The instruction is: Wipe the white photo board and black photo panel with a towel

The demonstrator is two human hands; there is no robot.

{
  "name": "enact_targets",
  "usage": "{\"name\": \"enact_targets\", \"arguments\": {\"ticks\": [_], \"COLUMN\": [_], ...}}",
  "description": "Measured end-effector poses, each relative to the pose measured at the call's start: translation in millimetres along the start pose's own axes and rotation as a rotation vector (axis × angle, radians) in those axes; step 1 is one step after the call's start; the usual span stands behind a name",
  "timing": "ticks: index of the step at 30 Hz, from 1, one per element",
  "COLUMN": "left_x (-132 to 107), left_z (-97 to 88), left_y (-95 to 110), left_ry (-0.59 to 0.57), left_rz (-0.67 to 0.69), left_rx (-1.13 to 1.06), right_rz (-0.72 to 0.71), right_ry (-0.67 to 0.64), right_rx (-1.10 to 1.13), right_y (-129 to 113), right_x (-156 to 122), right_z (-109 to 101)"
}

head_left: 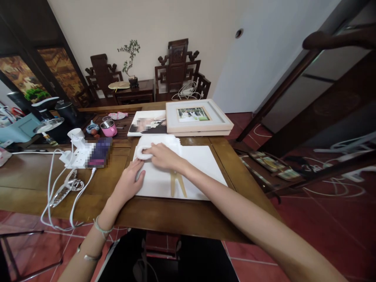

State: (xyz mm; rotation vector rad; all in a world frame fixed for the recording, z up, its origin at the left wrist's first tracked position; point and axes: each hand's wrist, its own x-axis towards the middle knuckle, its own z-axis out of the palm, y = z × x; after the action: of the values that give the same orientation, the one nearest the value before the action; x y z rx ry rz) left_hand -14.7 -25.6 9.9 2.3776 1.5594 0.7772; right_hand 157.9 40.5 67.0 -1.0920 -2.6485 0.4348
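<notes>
A white board (pixel 202 166) lies flat on the wooden table before me. My right hand (pixel 164 156) is closed on a white ring-shaped roll (pixel 141 153), which looks like tape, over the board's left part. My left hand (pixel 131 178) rests at the board's left edge, fingers stretched out and fingertips close to the roll. Behind the roll, a white sheet or cloth with a ragged right edge (pixel 169 140) covers the board's far left part. Two tan strips (pixel 172 186) show on the board's near part, spreading toward me; my right wrist hides their upper ends.
Behind the board are a picture frame (pixel 219 117) and a photo panel (pixel 149 119). Left on the table (pixel 123 219) are a power strip (pixel 79 154) with white cables, a silvery hair clip (pixel 66 188), a pink cup (pixel 108 128) and a black kettle (pixel 66 111).
</notes>
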Motion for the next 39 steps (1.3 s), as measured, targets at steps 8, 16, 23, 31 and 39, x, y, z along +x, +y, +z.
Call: {"name": "enact_targets", "arguments": {"ticks": [8,16,23,31,39], "left_x": [2.7,-1.6,-0.8,-3.7,-3.1], "left_z": [0.8,4.2,6.4,6.7,4.3], "left_y": [5.2,3.4,1.3,-1.4,0.5], "left_ry": [-0.003,-0.019,0.000,-0.020,-0.079], "left_rz": [-0.042,-0.054,-0.049,-0.025,-0.066], "left_rx": [0.032,-0.005,-0.015,0.004,0.034], "right_rz": [-0.014,0.123,-0.140,-0.059,0.032], "right_ry": [0.022,0.083,0.108,0.063,0.086], "right_rx": [0.014,-0.138,-0.181,-0.181,-0.164], "right_y": [2.4,71.3,31.8,48.4,107.2], "right_x": [8.2,-102.9,-209.1,-179.7,-106.4], "right_z": [-1.5,-11.3,16.4,6.1,-9.8]}}
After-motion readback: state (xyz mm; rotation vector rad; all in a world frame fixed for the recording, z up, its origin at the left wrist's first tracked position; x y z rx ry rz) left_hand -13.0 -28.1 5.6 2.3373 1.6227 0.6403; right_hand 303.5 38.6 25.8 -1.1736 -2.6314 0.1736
